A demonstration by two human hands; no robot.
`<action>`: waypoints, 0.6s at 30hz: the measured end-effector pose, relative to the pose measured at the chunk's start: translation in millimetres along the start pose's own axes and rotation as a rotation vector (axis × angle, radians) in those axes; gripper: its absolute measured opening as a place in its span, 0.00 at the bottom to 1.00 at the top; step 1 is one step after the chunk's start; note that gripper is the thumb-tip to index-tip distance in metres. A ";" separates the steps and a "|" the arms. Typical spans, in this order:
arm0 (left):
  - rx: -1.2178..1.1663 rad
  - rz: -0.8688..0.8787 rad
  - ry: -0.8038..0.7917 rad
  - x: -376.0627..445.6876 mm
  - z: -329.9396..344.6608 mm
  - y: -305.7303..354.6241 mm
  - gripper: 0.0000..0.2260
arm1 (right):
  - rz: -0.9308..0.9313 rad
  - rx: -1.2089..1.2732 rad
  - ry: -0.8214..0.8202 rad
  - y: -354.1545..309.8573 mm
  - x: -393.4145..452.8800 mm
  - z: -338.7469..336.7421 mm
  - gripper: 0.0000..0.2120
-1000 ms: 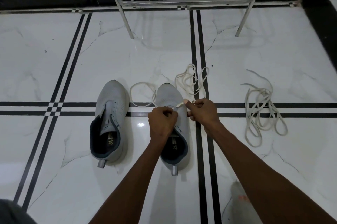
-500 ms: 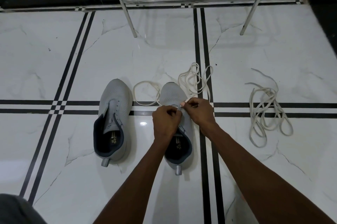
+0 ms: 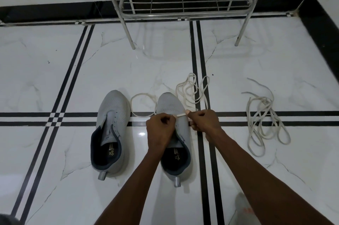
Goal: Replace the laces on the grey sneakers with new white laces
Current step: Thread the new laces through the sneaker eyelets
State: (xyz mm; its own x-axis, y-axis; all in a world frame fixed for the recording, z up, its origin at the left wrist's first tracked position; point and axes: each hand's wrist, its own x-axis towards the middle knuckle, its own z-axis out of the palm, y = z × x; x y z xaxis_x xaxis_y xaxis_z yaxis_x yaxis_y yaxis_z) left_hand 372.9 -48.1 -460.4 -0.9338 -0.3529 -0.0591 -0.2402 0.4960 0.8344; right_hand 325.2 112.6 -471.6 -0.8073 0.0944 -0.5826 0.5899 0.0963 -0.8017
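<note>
Two grey sneakers stand side by side on the floor, toes pointing away from me. The left sneaker (image 3: 111, 129) has bare eyelets and no lace. Over the right sneaker (image 3: 169, 105), my left hand (image 3: 159, 129) is closed on the shoe's eyelet area. My right hand (image 3: 203, 122) pinches the tip of a white lace (image 3: 191, 89) just right of the shoe's forefoot. That lace loops on the floor beyond the toe and to its left. The eyelets under my hands are hidden.
A second bundle of off-white lace (image 3: 264, 120) lies loose on the floor to the right. A metal wire rack (image 3: 183, 1) stands on thin legs at the back against the wall. The floor is white marble tile with black stripes.
My right hand has drawn the lace tip a little to the right, away from my left hand. The camera has tilted up, showing more of the rack.
</note>
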 end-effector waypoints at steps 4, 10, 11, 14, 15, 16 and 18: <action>-0.062 -0.007 0.136 13.1 -8.5 2.1 0.10 | -0.230 -0.358 0.260 -2.0 17.5 -10.6 0.16; 0.013 -0.134 0.170 58.1 -12.7 -12.3 0.09 | -0.494 -0.546 0.240 -16.3 40.7 -16.6 0.06; 0.057 -0.179 0.134 63.6 -12.1 -14.3 0.12 | -0.494 -0.563 0.195 -16.1 44.3 -14.5 0.07; 0.143 -0.268 0.064 76.3 -11.1 -20.1 0.18 | -0.469 -0.599 0.143 -8.9 52.2 -3.7 0.09; 0.118 -0.291 0.065 77.7 -12.0 -19.9 0.18 | -0.461 -0.589 0.145 -7.6 52.0 -1.5 0.09; 0.077 -0.319 0.070 77.3 -12.6 -19.2 0.18 | -0.458 -0.561 0.139 -6.4 51.5 0.2 0.08; -0.003 -0.378 0.081 72.9 -14.1 -14.8 0.15 | -0.440 -0.528 0.109 -5.3 48.5 -0.2 0.08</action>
State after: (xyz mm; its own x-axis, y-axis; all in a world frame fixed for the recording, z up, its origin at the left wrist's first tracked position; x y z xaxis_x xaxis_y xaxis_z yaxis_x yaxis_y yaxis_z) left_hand 312.1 -92.3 -469.4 -0.7554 -0.5720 -0.3198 -0.5628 0.3163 0.7637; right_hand 282.9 116.8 -495.6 -0.9833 0.0325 -0.1791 0.1609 0.6148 -0.7721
